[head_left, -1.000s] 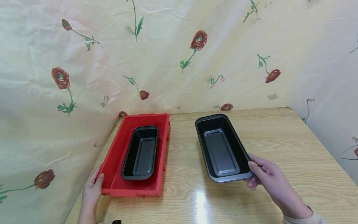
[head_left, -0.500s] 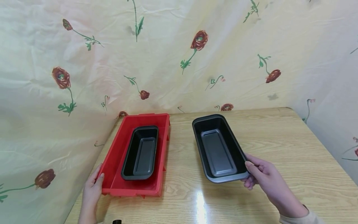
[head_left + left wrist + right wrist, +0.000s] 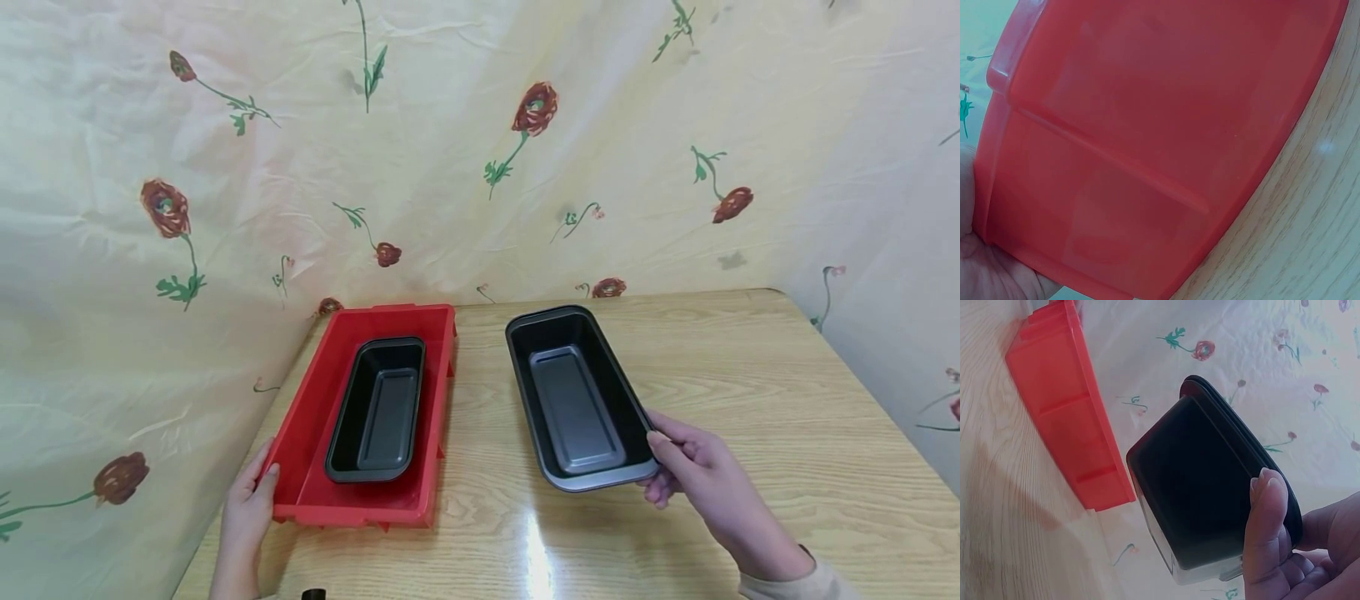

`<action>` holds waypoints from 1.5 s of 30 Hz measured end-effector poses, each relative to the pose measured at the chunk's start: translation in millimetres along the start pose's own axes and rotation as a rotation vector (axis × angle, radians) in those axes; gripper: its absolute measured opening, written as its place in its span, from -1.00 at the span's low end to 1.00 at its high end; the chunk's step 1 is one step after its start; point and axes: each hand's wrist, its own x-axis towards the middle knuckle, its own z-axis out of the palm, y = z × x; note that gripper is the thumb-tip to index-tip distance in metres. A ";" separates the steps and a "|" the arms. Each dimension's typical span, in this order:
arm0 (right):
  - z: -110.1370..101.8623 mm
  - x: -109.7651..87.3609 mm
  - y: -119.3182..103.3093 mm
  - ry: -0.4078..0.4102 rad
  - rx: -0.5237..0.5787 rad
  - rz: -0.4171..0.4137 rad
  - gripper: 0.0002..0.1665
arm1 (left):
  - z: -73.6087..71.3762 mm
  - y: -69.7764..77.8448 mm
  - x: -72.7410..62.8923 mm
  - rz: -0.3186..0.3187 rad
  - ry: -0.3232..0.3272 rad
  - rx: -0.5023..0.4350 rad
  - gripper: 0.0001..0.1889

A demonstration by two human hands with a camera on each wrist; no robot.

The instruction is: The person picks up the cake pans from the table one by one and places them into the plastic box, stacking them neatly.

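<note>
My right hand (image 3: 693,467) grips the near right corner of a dark loaf pan (image 3: 573,404), thumb on the rim and fingers beneath. The pan is raised above the table, and its dark outer wall shows in the right wrist view. A red plastic tray (image 3: 300,475) stands at the left with a second, similar loaf pan (image 3: 378,417) lying inside it. My left hand (image 3: 247,508) holds the tray's near left corner, thumb over the rim. The left wrist view is mostly filled by the tray's red outer wall (image 3: 1147,144), with part of my palm at its edge.
A light wood table (image 3: 810,392) lies under everything, with a flower-patterned cloth (image 3: 450,150) hanging behind it and along both sides. A small black object (image 3: 313,594) pokes in at the bottom edge of the head view.
My right hand has moved the raised loaf pan a little to the left, nearer the red tray. The left hand, the tray and the pan inside it have stayed put.
</note>
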 end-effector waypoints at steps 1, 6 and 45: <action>0.6 0.1 -0.1 0.000 -0.001 0.001 -0.40 | 0.1 -0.1 0.1 -0.001 -0.001 -0.002 -0.39; 4.0 1.5 -1.1 -0.002 -0.003 0.003 -0.40 | 0.0 -0.1 1.0 -0.005 -0.004 -0.015 -0.38; 29.7 16.3 -9.6 -0.053 -0.006 -0.005 -0.41 | -2.7 0.1 -0.1 0.047 -0.029 -0.054 -0.42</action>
